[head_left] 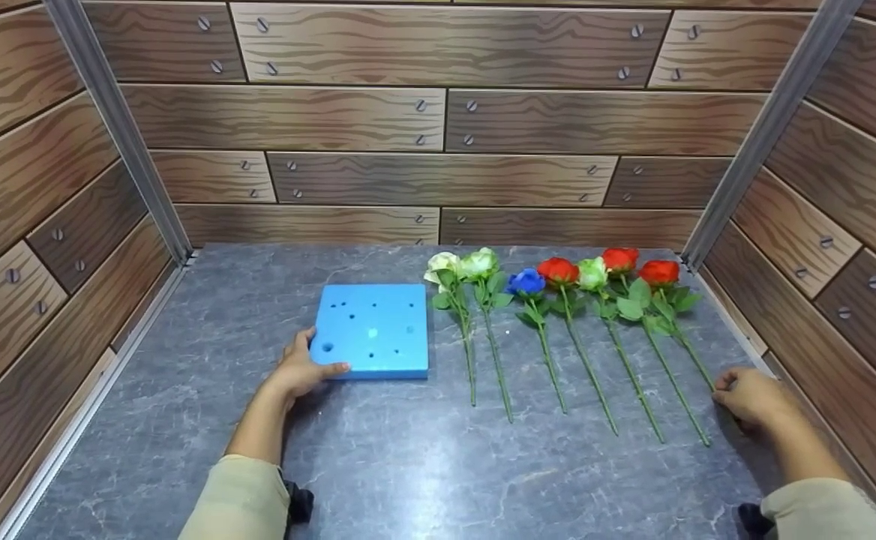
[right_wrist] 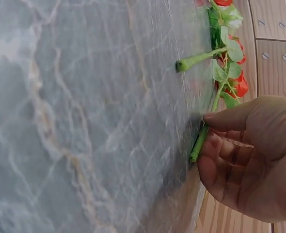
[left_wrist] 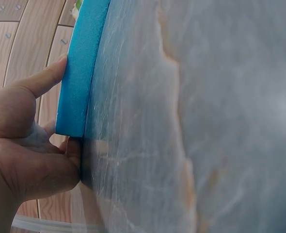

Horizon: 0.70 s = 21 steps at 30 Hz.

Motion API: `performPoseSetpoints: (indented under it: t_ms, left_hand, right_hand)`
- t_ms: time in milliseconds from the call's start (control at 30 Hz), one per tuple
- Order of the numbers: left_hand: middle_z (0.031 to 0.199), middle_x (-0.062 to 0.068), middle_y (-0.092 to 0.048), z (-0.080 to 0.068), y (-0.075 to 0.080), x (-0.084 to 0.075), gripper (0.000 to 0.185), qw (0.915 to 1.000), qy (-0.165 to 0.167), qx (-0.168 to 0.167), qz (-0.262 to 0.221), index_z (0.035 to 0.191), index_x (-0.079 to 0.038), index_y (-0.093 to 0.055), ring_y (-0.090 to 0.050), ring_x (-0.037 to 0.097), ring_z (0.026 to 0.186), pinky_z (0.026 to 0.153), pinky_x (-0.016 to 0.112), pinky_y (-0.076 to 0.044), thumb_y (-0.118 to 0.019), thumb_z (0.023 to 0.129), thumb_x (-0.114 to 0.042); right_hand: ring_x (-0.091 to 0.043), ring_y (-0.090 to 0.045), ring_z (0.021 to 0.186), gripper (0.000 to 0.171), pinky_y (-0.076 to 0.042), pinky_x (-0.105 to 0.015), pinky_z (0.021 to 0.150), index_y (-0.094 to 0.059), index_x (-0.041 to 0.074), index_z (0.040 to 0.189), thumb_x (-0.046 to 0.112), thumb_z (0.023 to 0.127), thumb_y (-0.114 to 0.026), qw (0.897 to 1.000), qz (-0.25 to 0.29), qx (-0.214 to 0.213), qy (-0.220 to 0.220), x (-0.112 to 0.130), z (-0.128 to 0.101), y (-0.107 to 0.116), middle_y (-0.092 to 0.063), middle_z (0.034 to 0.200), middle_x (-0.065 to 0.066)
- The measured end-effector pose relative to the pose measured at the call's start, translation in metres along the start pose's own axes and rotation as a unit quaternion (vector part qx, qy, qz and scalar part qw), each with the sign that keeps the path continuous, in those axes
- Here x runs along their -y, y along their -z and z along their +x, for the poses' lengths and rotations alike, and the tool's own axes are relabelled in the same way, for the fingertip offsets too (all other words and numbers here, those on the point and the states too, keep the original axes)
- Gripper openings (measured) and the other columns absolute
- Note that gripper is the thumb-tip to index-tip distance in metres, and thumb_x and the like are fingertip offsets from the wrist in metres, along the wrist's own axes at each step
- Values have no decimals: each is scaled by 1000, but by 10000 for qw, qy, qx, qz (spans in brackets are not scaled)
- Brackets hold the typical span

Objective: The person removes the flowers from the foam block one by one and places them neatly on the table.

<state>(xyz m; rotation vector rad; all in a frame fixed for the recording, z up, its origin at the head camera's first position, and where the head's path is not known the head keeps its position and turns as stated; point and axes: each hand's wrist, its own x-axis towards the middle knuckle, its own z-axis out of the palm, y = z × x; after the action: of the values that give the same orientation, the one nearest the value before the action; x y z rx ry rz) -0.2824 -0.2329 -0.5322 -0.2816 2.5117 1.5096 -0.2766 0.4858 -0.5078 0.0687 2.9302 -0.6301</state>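
Note:
At the near left corner of a flat blue foam block [head_left: 385, 330] with several small holes in its top, my left hand [head_left: 304, 371] grips with the thumb on top and the fingers along the left side. The left wrist view shows this hand [left_wrist: 31, 141] around the block's end [left_wrist: 77, 97]. My right hand [head_left: 757, 397] pinches the lower stem of the rightmost red artificial rose [head_left: 660, 271], which lies on the table. Seen from the right wrist, thumb and fingertips of the hand [right_wrist: 259, 155] are on the green stem [right_wrist: 197, 148], near its cut end.
Between block and right hand lie more artificial roses in a row, blooms away from me: two pale ones [head_left: 479, 264], a blue one [head_left: 526, 282], red ones [head_left: 558, 271] and a green-white one [head_left: 592, 274]. Wood-patterned walls [head_left: 438, 120] enclose the grey marbled table [head_left: 483, 487].

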Motion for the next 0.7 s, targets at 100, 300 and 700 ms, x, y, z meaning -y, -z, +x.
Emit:
performPoseSetpoints:
  t_ms: [100,300,700]
  left_hand:
    - [177,33,-6,-1,2,-3,113,10000,80,4,-8,174,-9,-10,-14,57,163,129,72,-26,-87,94,-34]
    - [177,34,-6,-5,-1,-16,109,9994,244,-59,231,174,-8,-10,-14,59,162,129,72,-27,-84,97,-27]
    - [176,32,-9,-22,-9,-39,102,9809,-300,-548,1842,174,-7,-17,-33,66,153,125,74,-33,-82,97,-25]
  right_hand:
    - [-16,-60,63,21,-55,-33,57,-61,-6,105,14,100,-67,9984,466,290,-130,6,2,0,-61,73,-4]
    - [-35,-70,73,36,-59,-45,67,-61,-10,113,24,104,-60,9988,-242,426,91,23,7,10,-68,83,-21]
    - [-66,-51,130,54,-45,-79,106,-59,-5,146,32,107,-64,9919,-869,-495,788,134,8,13,-51,144,-44]
